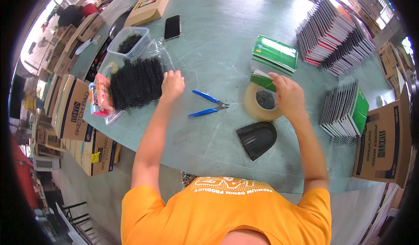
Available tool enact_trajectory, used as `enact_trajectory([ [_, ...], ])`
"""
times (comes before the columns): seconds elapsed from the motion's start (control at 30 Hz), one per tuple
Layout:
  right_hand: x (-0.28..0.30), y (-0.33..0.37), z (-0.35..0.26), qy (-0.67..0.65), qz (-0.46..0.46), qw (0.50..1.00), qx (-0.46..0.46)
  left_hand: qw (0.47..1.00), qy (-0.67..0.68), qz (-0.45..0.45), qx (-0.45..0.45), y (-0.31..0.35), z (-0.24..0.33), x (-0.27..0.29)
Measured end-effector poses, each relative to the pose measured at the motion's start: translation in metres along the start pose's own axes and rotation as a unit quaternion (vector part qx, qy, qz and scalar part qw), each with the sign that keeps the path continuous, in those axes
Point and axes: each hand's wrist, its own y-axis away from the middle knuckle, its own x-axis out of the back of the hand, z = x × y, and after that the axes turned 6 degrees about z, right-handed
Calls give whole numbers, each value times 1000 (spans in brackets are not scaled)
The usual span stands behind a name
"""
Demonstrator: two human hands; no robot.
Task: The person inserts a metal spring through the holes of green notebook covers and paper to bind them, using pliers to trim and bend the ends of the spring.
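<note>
My left hand (173, 86) is at the right edge of a pile of black spiral binding coils (137, 82), its fingers pinched on an outer coil. My right hand (288, 95) grips a small green-covered notepad (262, 81) by its near corner. Just beyond it stands a stack of green notepads (276, 55). Under the held pad lies a roll of clear tape (253, 105), partly hidden by that hand. Between my hands rest blue-handled cutters (208, 104), jaws pointing right. A black curved plastic piece (257, 140) lies nearer to me.
Bound notepads stand in tall stacks (325, 31) at the far right, with a green-covered stack (345, 112) nearer. A cardboard box (379, 142) is at the right edge. Leftward are a clear tub (144, 37), a phone (173, 27), a flat box (148, 7) and colourful packets (102, 94).
</note>
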Motion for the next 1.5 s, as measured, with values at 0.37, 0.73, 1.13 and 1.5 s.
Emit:
enact_trajectory([
  [0.37,11,-13,-6,13,-115,993,-37,995,-81,12,54,-4,9,1],
  [0.73,17,-26,-28,72,-207,974,-62,992,3,-7,123,-8,-1,7],
  [1.13,2,-19,-25,-18,-126,990,-53,983,134,-59,111,29,21,18],
  [1.5,12,-20,-32,-17,-156,984,-89,987,148,58,-30,29,55,38],
])
